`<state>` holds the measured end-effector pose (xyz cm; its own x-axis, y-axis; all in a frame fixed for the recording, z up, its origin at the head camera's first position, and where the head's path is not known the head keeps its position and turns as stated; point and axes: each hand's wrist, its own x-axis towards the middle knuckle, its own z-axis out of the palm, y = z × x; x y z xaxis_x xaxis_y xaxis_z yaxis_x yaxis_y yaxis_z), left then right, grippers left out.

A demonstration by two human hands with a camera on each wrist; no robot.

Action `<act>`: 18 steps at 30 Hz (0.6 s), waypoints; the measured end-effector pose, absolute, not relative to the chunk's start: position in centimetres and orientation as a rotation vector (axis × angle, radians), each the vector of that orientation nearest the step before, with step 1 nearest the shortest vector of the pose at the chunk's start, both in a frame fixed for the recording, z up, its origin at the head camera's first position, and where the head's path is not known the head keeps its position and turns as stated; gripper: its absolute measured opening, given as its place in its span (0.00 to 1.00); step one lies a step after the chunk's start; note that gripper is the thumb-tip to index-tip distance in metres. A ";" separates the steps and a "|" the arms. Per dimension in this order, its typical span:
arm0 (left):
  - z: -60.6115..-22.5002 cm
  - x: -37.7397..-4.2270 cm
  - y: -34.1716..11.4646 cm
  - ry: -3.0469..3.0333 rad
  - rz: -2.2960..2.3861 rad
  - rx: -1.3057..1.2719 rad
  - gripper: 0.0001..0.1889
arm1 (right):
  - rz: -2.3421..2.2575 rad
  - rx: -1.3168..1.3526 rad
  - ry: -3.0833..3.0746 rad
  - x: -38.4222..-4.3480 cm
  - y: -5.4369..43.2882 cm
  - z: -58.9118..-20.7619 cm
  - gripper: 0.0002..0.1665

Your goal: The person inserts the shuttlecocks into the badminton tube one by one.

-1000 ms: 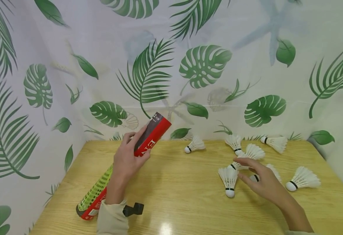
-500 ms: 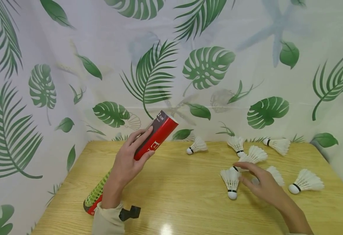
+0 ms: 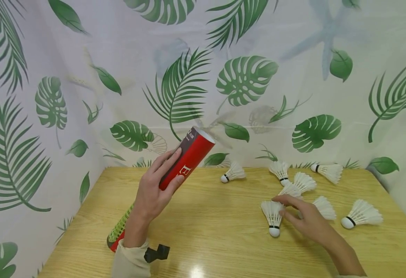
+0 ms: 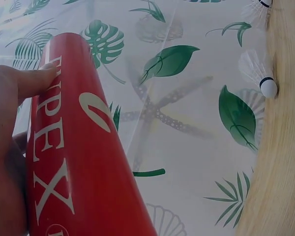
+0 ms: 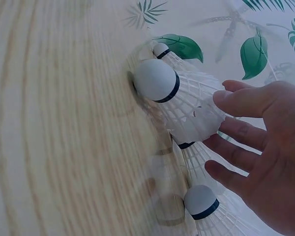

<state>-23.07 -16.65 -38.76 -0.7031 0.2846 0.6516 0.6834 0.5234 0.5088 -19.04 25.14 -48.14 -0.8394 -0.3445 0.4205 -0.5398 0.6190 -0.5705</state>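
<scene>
My left hand (image 3: 154, 191) grips a long shuttlecock tube (image 3: 194, 154), fingers over its dark side and thumb along the red. Tilted, the tube points its pale upper end to the back right, while its green-patterned lower end sits near the table at left, partly hidden by my forearm. White lettering on the red shows in the left wrist view. At the right, my right hand (image 3: 308, 220) pinches the feather skirt of a white shuttlecock (image 3: 272, 216) between thumb and fingers. This shuttlecock (image 5: 157, 81) lies with its cork toward me.
Several more shuttlecocks lie around my right hand, among them one at the right (image 3: 361, 214) and one at the back right (image 3: 328, 172). A lone shuttlecock (image 3: 233, 172) lies near the leaf-printed cloth (image 3: 244, 143) behind the wooden table (image 3: 217, 239).
My left hand has raised the tube's upper end a little and moved it right, turning its mouth more into view. My right hand has moved left onto the front shuttlecock's feathers.
</scene>
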 end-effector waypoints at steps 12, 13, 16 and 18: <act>-38.8 -23.2 -16.9 -2.218 -1.273 -0.878 0.33 | 1.168 0.755 -2.543 -19.1 24.8 -48.7 0.25; -38.8 -23.1 -16.9 -2.218 -1.283 -0.879 0.33 | 1.178 0.752 -2.541 -19.1 24.7 -48.6 0.25; -38.6 -23.0 -17.0 -2.220 -1.314 -0.884 0.33 | 1.196 0.722 -2.559 -19.0 24.7 -48.4 0.23; -38.5 -22.9 -16.9 -2.228 -1.330 -0.887 0.33 | 1.208 0.682 -2.572 -18.8 24.7 -48.1 0.21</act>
<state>-22.85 -16.89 -38.51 -0.7203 0.3166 0.6171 0.6935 0.3469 0.6314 -18.83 24.69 -48.10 -0.8685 -0.3160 0.3820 -0.4958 0.5548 -0.6681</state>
